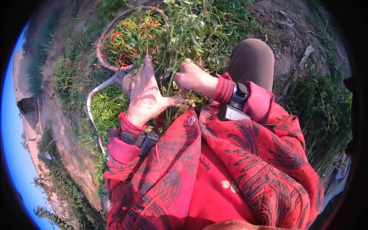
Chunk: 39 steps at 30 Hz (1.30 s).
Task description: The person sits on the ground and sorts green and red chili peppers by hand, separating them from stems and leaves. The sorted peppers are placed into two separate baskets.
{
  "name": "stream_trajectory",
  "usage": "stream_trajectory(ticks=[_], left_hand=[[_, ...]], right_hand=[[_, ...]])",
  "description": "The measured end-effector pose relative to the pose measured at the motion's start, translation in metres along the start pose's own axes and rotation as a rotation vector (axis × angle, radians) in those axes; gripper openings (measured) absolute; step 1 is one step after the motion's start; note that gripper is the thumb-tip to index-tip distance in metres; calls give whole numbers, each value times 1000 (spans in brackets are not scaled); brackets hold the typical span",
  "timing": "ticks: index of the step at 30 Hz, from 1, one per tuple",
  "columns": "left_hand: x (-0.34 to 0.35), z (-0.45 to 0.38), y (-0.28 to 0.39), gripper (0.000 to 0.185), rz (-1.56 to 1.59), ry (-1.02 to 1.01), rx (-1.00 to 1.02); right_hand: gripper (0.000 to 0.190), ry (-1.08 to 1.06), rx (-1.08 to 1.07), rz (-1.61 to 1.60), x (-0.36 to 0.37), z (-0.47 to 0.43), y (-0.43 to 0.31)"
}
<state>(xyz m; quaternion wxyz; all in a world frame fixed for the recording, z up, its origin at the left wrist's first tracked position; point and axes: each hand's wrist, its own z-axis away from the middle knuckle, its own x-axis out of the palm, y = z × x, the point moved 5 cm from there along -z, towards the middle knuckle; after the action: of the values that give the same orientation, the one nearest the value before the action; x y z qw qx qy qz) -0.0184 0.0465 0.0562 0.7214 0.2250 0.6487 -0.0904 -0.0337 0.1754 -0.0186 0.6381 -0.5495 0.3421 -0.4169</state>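
Observation:
A leafy chilli pepper plant (184, 34) is in front of me, its green stems running down between my hands. My left hand (146, 93) is beside the stems with fingers stretched out and thumb spread, and the thumb tip reaches the stems. On the other side, my right hand (195, 77) is curled in among the plant's stems and leaves; what lies inside its fingers is hidden. Beyond my left hand stands a basket (100, 54) with a twisted rim, filled with red and green chillies (126, 37). Nearer, a white-edged container (89, 105) holds green chillies (107, 106).
More green chillies and foliage (230, 26) lie on the ground at the top right. My bent knee (253, 61) rises by my right forearm. Pulled plants (316, 109) are heaped at the right. Bare soil (290, 31) shows beyond, and a wall (28, 138) stands far left.

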Motion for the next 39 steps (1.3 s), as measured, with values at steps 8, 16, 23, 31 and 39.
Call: stream_trajectory(ticks=[8,16,23,31,39], left_hand=[[-3,21,-48,88,206,112,-173],[-5,39,-90,38,599,308,-380],[4,46,-140,15,996,310,-523],[12,49,-136,16,1068,332,-486],[38,61,-173,19,1216,371,-509]], right_hand=[[21,-63,-435,506,58,-19,-72],[18,-62,-493,462,52,-25,-68],[12,-497,-391,111,26,14,-39],[26,-304,154,14,-2,-9,34],[22,-168,124,-71,-11,-20,54]])
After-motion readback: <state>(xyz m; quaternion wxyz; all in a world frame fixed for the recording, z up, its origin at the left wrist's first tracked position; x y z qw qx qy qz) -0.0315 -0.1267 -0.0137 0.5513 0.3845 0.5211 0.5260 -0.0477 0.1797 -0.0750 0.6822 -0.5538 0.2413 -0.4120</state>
